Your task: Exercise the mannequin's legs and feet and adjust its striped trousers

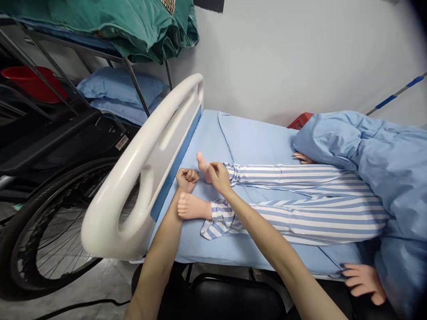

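Note:
A manikin in blue-and-white striped trousers (316, 222) lies on the bed, its bare feet near the white footboard. My right hand (219, 178) is closed at the ankle of the far foot (202, 164), fingers bent against it beside the trouser cuff. Between the footboard and the feet, my left hand (187, 179) forms a loose fist, with nothing visible in it. The near foot (193, 206) rests by my left forearm, toes toward the footboard.
A light blue quilt (360, 138) covers the manikin's upper body, with one manikin hand (365, 282) hanging over the near edge. A white footboard (133, 178) rises at left, beside a wheelchair wheel (60, 240). A black chair (233, 298) stands below the bed edge.

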{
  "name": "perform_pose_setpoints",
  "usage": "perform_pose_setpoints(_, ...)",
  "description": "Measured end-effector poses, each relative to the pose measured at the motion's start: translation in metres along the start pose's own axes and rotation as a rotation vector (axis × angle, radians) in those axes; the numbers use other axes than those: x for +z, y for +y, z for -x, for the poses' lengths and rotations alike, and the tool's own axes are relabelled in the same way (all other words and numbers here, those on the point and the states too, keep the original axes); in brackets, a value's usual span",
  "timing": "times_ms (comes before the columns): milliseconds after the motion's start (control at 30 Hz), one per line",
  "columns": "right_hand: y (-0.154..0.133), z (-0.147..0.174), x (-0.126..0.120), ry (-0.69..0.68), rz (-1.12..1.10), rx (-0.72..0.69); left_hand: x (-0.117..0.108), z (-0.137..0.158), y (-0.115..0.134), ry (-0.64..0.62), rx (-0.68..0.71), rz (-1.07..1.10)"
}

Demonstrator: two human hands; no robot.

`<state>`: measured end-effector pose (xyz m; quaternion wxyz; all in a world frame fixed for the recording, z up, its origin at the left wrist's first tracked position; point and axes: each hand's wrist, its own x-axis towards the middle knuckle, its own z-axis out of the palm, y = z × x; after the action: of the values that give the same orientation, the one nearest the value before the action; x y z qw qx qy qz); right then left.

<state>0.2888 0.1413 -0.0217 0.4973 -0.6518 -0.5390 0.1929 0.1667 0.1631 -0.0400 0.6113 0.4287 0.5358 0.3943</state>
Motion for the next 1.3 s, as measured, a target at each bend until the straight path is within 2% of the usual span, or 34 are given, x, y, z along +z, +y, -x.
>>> perform_pose_setpoints(67, 0.003, -0.022, 0.009, -0.002, 0.017, 0.028, -0.010, -0.031, 0.006, -0.102, -0.006, 0.130)
perform_pose_setpoints(133, 0.006, -0.036, 0.016, -0.081, 0.054, 0.080, -0.012, -0.053, 0.006, -0.197, -0.003, 0.296)
perform_pose_setpoints(200, 0.010, -0.043, 0.020, -0.163, 0.142, 0.108, -0.007, -0.065, 0.000, -0.271, -0.005, 0.419)
perform_pose_setpoints(267, 0.013, -0.043, 0.022, -0.186, 0.251, 0.089, -0.003, -0.070, -0.008, -0.325, -0.009, 0.492)
perform_pose_setpoints(367, 0.015, -0.038, 0.022, -0.209, 0.352, 0.071, -0.006, -0.073, -0.016, -0.436, 0.021, 0.500)
perform_pose_setpoints(467, 0.015, -0.035, 0.021, -0.221, 0.373, 0.060, -0.014, -0.078, -0.017, -0.600, 0.085, 0.472)
perform_pose_setpoints(533, 0.014, -0.034, 0.020, -0.219, 0.372, 0.064, -0.019, -0.081, -0.014, -0.651, 0.095, 0.436)
perform_pose_setpoints(700, 0.010, -0.035, 0.018, -0.250, 0.400, 0.091, -0.020, -0.084, -0.010, -0.719, -0.017, 0.429)
perform_pose_setpoints(867, 0.007, -0.035, 0.015, -0.329, 0.459, 0.064, -0.010, -0.079, -0.014, -0.691, -0.044, 0.569)
perform_pose_setpoints(1000, 0.013, -0.034, 0.016, -0.276, 0.424, 0.024, -0.003, -0.071, -0.020, -0.502, -0.159, 0.684)
perform_pose_setpoints(1067, 0.017, -0.034, 0.017, -0.231, 0.404, 0.022, -0.002, -0.071, -0.022, -0.431, -0.227, 0.653)
perform_pose_setpoints(1300, 0.022, -0.034, 0.020, -0.231, 0.448, -0.048, -0.012, -0.084, -0.010, -0.458, -0.334, 0.425)
